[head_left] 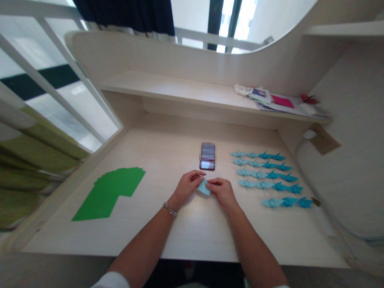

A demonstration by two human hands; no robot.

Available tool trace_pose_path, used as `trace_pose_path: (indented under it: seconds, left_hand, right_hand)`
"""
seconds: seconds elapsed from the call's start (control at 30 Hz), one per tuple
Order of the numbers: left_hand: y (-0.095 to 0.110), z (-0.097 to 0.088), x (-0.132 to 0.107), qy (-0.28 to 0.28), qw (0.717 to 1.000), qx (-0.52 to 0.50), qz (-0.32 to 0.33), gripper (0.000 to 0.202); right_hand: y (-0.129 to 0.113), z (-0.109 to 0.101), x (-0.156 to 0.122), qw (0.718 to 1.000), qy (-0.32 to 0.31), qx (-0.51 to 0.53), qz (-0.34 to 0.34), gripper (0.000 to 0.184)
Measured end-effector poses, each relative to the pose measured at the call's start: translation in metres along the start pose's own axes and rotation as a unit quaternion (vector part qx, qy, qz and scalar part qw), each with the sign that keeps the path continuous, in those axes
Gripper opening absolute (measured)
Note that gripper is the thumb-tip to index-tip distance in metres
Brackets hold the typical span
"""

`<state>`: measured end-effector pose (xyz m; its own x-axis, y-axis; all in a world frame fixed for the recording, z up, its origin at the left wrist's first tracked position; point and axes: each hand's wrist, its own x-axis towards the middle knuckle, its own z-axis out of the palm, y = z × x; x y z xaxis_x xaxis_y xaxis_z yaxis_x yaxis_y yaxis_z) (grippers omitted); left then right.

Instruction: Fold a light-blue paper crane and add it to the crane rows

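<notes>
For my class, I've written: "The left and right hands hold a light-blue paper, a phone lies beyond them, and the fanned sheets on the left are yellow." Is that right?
Not quite: the fanned sheets are green, not yellow, as the head view shows. The rest stands: the left hand and right hand hold a light-blue paper, and a phone lies beyond them.

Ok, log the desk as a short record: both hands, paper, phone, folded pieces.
Left hand: pinching the light-blue paper at its left
Right hand: holding the same paper's right side
Phone: flat on the desk, beyond the hands
Green sheets: fanned, left
Blue folded pieces: five rows, right; nearest row three, others four
</notes>
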<state>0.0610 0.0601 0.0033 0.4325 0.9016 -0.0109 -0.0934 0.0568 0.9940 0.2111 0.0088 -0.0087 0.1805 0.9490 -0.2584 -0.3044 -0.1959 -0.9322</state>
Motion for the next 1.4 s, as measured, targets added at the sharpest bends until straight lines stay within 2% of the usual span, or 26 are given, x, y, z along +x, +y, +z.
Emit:
trace_pose_path:
  seconds: [0.13,0.2,0.43,0.6,0.83,1.03,1.4]
  left_hand:
    - [-0.0009,0.0010,-0.0011,0.007,1.000,0.011,0.002,0.031]
    - [-0.0018,0.0006,-0.0010,0.010,1.000,0.014,-0.003,0.030]
    - [-0.0019,-0.0017,-0.0014,0.019,1.000,0.013,-0.008,0.028]
    - [-0.0038,-0.0022,0.0002,0.027,1.000,0.009,-0.004,0.027]
    - [-0.0074,-0.0039,0.0024,0.029,1.000,0.007,-0.006,0.025]
    - [-0.0053,-0.0015,0.0012,0.030,0.999,0.011,-0.004,0.033]
    - [-0.0096,-0.0024,0.0020,0.027,0.999,0.023,-0.002,0.033]
  right_hand:
    - [0.0009,-0.0017,0.0001,0.996,-0.013,-0.067,-0.061,0.023]
    - [0.0024,-0.0023,0.0011,0.994,-0.016,-0.086,-0.071,0.023]
    - [0.0059,-0.0020,0.0025,0.997,-0.029,-0.063,-0.035,0.025]
    - [0.0051,-0.0002,0.0014,0.996,-0.022,-0.068,-0.048,0.025]
    - [0.0070,0.0019,0.0022,0.998,-0.008,-0.050,-0.030,0.029]
    - [0.0056,0.0037,0.0020,0.998,0.009,-0.048,-0.029,0.029]
    - [0.0040,0.0055,0.0001,0.999,-0.006,-0.024,-0.025,0.028]
